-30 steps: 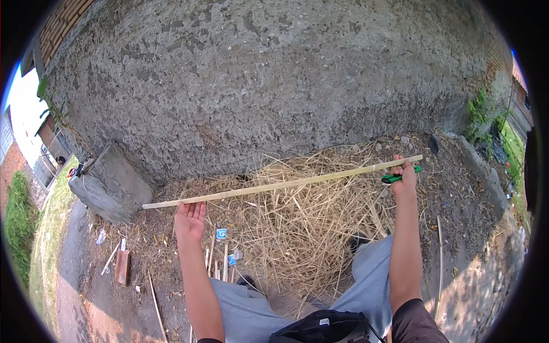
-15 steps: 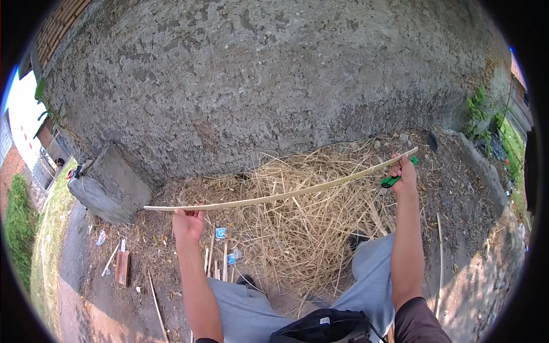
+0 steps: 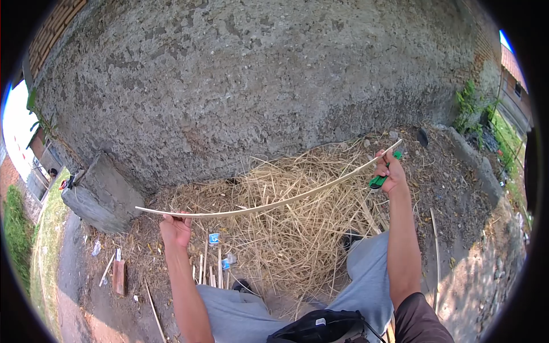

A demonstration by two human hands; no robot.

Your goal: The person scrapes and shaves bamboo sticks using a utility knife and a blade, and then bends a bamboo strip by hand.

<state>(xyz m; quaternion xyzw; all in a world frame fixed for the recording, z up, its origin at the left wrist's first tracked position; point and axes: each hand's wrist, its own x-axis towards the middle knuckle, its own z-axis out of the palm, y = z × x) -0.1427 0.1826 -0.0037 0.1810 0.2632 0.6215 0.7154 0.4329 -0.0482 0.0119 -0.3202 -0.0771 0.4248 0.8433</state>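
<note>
A long, thin bamboo strip [image 3: 274,206] stretches between my two hands, sagging in a shallow curve above the straw-like shavings. Near its left end, my left hand [image 3: 176,230] grips it from below, fingers closed around it. My right hand [image 3: 391,173] pinches the raised right end. Tucked in that same hand is a green-handled object [image 3: 377,182], mostly hidden by my palm; its kind cannot be made out. Under the strip lies a wide heap of bamboo shavings [image 3: 297,240], between my legs and the wall.
A rough grey wall [image 3: 257,86] rises right behind the heap. At left stand a stone block [image 3: 106,194] and, lower, a reddish-brown block [image 3: 119,277]. Loose strips [image 3: 436,251] lie on the ground at both sides. A black bag [image 3: 320,328] rests at my lap.
The bamboo strip bows more deeply at its middle than before. Both hands still hold it. The whole view has shifted slightly.
</note>
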